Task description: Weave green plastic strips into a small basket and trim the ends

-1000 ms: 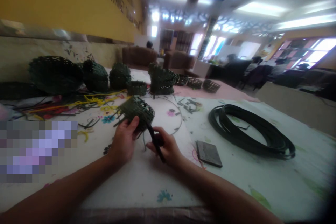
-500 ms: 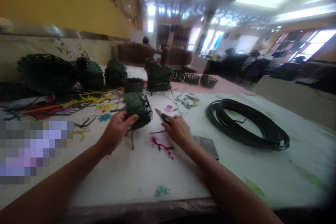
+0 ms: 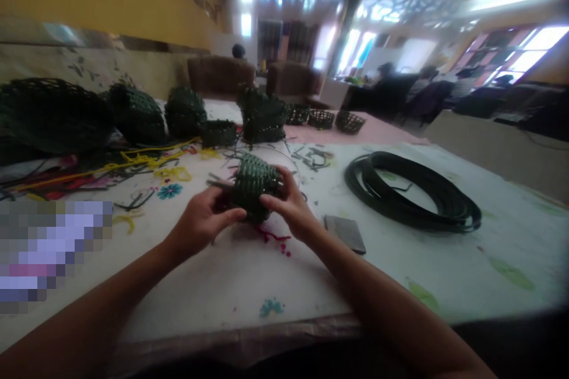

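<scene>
A small dark green woven basket (image 3: pixel 254 180) is held up over the table between both hands, with loose strip ends poking out at its left. My left hand (image 3: pixel 207 219) grips its lower left side, thumb in front. On its right side my right hand (image 3: pixel 288 204) is closed, thumb near the front and fingers behind. No knife shows in my right hand. Partly hidden below the basket lies a crimson strand (image 3: pixel 278 237) on the white floral cloth (image 3: pixel 213 308).
A coil of dark strip (image 3: pixel 413 189) lies at the right, near a flat grey block (image 3: pixel 345 233). Several woven baskets (image 3: pixel 262 115) line the back. Yellow strands (image 3: pixel 151 160) and scraps lie at the left. People sit in the background.
My right hand has let go of the knife and taken hold of the basket's right side. The basket, in my left hand, has moved right and turned. The camera view has shifted slightly.
</scene>
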Demonstrator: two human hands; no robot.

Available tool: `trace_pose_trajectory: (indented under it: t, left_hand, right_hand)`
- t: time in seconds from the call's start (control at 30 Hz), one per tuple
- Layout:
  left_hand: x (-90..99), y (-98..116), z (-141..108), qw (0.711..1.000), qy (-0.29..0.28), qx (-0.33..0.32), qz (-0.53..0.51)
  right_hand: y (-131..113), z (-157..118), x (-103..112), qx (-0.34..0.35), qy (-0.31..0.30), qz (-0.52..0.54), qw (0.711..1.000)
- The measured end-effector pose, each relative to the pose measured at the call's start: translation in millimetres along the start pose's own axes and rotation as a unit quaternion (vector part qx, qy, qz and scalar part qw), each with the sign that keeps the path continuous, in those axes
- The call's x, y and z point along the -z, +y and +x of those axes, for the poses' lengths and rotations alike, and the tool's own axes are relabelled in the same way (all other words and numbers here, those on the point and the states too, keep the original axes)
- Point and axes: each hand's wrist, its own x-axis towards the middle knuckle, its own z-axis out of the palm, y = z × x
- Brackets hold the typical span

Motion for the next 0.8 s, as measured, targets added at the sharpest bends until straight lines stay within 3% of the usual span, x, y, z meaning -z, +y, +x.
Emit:
trace_pose_trajectory:
  t: [0.07, 0.17, 0.4, 0.6, 0.8]
  left_hand:
    - [-6.2, -3, -1, 0.996, 0.084, 0.013, -0.023]
    - [-9.3, -3, -2, 0.992, 0.120, -0.009, -0.023]
    - [-1.8, 8, 3, 0.990, 0.059, -0.109, 0.063]
    - [4.3, 8, 6, 0.996, 0.047, -0.054, 0.058]
    - [10.4, 4, 8, 0.998, -0.035, -0.017, 0.048]
  right_hand:
    - [4, 3, 2, -0.014, 0.023, 0.011, 1.000]
    - [9, 7, 3, -0.031, 0.032, 0.043, 0.998]
    - [11, 9, 3, -0.036, 0.035, 0.051, 0.997]
    - [11, 9, 3, -0.036, 0.030, 0.050, 0.998]
    - [6, 10, 3, -0.024, 0.023, 0.042, 0.999]
